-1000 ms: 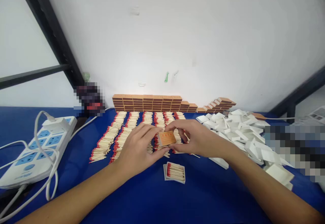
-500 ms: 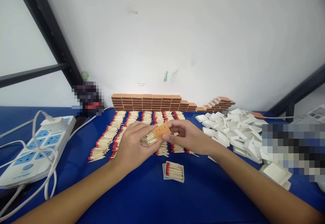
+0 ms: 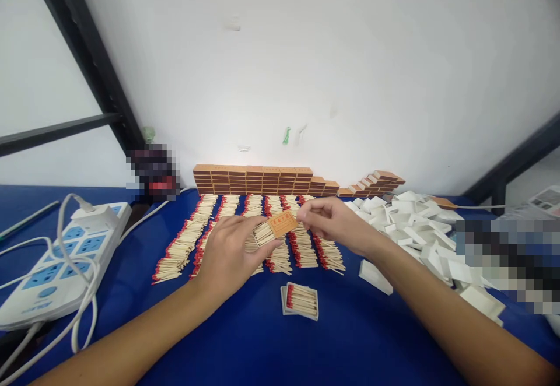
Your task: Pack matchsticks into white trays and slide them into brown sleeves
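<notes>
In my left hand [image 3: 231, 246] a matchbox [image 3: 282, 224] is held tilted between thumb and fingers. Its orange sleeve covers the right part, and the tray sticks out at the left, showing pale matchsticks. My right hand [image 3: 330, 220] is closed, fingertips bunched at the right end of the sleeve; I see nothing between them, and cannot tell if they touch the box. Below lies a white tray of red-headed matches [image 3: 303, 301], resting on another tray. Rows of loose matches [image 3: 186, 246] spread behind my hands, partly hidden by them.
Stacked matchboxes [image 3: 254, 180] line the wall, with a slanting stack [image 3: 376, 182] to their right. White empty trays [image 3: 411, 223] are heaped at right, one lone tray [image 3: 375, 276] nearer me. A power strip [image 3: 56, 269] with white cables lies left on the blue tabletop [image 3: 245, 345].
My right hand has shifted up and right, loosening from the sleeve's end, so more of the match rows and the lone tray show. My left hand still holds the matchbox in nearly the same place.
</notes>
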A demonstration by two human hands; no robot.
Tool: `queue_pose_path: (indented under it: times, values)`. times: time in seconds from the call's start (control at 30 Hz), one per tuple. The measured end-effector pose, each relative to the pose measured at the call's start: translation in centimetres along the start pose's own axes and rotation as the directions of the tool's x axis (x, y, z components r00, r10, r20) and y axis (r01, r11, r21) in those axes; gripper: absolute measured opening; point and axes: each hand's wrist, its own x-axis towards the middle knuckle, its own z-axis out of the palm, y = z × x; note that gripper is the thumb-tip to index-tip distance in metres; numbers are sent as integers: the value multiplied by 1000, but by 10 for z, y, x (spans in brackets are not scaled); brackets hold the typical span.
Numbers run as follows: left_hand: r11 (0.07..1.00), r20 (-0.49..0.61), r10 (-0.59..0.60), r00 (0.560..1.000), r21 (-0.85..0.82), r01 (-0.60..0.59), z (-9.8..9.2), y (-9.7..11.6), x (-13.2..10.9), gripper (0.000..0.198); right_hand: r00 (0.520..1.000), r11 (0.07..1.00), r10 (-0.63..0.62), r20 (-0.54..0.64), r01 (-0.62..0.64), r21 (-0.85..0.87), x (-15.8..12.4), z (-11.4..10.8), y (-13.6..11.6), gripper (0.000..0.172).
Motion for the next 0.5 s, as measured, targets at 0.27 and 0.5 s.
queue_pose_path:
  times: [0.27, 0.5]
  values:
    - [1000, -4, -6, 1000, -12, 6, -1, 0, 1, 35, 999, 999, 25, -35, -24, 36, -2, -12, -6, 46]
    - [997, 33, 21, 999, -76, -19, 2, 2, -4, 36, 861, 997, 12, -508, -49, -60, 27, -106, 38, 59]
